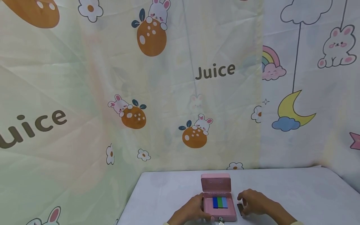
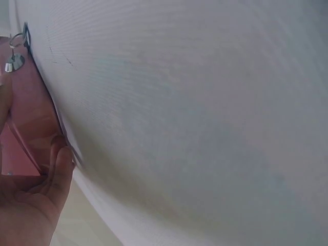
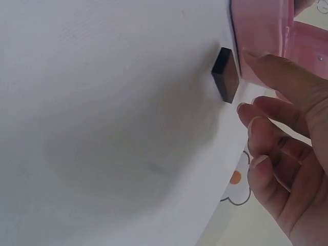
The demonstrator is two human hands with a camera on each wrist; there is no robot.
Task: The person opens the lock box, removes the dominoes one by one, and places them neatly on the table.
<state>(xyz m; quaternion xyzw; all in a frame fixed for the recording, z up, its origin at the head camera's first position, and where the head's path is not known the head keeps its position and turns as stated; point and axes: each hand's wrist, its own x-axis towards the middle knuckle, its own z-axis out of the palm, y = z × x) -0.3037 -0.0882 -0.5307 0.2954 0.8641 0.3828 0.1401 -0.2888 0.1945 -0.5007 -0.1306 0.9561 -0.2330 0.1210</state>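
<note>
A pink metal cash box stands on the table with its lid raised. Inside lie a dark blue strip, a green one and a light blue one, side by side. My left hand holds the box by its left side, thumb toward the front corner. To the box's right, a small dark block rests on the table close to the box wall. Over it hovers my right hand, thumb and fingers parted, with nothing between them in the right wrist view.
A key ring hangs from the silver lock at the box's front. The white table reaches back to a printed curtain with rabbits and fruit, which also runs along the left side.
</note>
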